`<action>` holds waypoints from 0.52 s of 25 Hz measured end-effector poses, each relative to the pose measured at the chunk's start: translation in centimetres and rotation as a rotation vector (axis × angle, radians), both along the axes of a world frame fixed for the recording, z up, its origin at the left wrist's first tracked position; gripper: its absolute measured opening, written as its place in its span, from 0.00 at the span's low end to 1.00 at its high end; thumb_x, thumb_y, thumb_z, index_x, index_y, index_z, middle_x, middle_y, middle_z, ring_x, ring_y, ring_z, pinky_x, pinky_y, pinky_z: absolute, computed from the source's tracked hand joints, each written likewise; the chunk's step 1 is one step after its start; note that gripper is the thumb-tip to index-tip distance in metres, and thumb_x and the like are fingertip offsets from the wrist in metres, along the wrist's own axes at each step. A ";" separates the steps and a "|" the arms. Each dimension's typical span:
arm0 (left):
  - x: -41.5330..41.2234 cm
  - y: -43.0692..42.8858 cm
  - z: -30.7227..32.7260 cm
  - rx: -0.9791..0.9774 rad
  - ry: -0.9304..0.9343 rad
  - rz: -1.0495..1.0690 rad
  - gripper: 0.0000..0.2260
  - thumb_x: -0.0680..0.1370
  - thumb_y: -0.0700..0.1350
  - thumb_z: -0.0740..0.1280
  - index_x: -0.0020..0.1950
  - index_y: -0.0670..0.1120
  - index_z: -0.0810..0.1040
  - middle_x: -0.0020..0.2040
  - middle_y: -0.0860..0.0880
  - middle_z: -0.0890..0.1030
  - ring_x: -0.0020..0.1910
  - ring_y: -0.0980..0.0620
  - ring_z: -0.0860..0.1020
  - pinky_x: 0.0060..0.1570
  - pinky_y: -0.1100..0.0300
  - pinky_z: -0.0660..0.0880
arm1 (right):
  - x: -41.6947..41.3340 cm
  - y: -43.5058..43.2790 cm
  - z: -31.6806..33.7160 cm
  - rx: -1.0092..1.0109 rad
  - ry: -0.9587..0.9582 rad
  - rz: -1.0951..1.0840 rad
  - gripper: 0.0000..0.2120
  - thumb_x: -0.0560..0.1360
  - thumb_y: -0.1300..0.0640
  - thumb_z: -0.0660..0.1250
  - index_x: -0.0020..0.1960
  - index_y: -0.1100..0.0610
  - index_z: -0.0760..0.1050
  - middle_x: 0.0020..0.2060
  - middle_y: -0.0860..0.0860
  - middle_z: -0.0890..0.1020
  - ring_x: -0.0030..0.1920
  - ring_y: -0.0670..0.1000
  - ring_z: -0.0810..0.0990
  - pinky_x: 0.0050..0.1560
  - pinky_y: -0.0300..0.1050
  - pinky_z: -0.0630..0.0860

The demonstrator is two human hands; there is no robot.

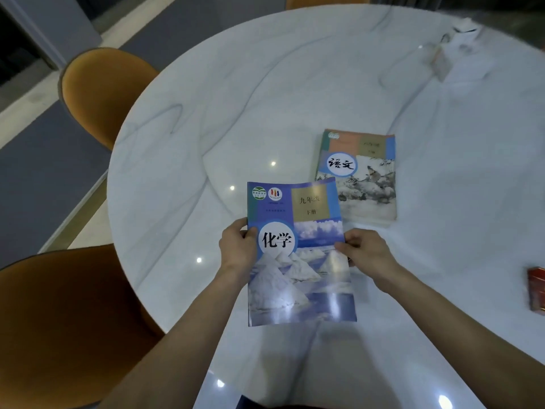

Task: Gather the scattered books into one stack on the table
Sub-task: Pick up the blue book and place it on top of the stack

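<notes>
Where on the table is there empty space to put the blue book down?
Bare marble lies left of the blue book, out to the table edge by the orange chairs, and across the middle beyond the other book. It is crowded at the far right, by the blurry items, and near the red thing.

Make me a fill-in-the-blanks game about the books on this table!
1. The blue book is held by ____ hands, the left hand and the right hand.
2. The other book lies flat on the ____ table.
3. The chairs beside the table are ____ in colour.
4. At the table's right edge lies a small ____ box.

Missing words: two; white; orange; red
</notes>
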State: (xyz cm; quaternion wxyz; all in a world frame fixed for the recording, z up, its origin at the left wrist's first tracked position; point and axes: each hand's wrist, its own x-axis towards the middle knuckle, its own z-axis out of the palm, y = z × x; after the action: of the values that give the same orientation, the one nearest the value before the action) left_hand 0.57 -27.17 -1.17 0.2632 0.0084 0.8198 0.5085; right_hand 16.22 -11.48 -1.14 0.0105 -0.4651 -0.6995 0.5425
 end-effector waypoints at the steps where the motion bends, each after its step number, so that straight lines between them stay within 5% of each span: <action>1: -0.5 1.2 0.2 0.011 0.005 -0.020 0.11 0.79 0.38 0.62 0.59 0.44 0.79 0.48 0.42 0.83 0.48 0.41 0.83 0.51 0.45 0.81 | -0.1 0.8 0.4 0.010 0.014 -0.027 0.05 0.75 0.62 0.67 0.40 0.58 0.77 0.34 0.54 0.79 0.32 0.50 0.75 0.38 0.43 0.75; 5: -2.3 6.7 1.3 0.044 0.048 -0.119 0.12 0.78 0.39 0.62 0.59 0.44 0.79 0.49 0.40 0.84 0.46 0.42 0.83 0.49 0.49 0.81 | -0.3 4.4 1.7 0.046 0.055 -0.139 0.08 0.75 0.63 0.67 0.37 0.57 0.75 0.31 0.51 0.77 0.31 0.48 0.74 0.34 0.39 0.74; 13: -5.4 16.9 2.7 0.038 0.147 -0.249 0.14 0.78 0.38 0.62 0.62 0.43 0.78 0.46 0.42 0.80 0.42 0.46 0.77 0.47 0.52 0.79 | -1.9 12.0 2.2 0.135 0.068 -0.319 0.03 0.72 0.62 0.70 0.40 0.60 0.78 0.37 0.57 0.79 0.37 0.54 0.76 0.44 0.46 0.75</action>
State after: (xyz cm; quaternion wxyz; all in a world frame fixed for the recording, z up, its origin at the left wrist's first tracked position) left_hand -4.86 -10.31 1.57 0.2634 0.1522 0.8196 0.4855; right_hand 14.30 0.51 1.11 0.1512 -0.5497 -0.6509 0.5013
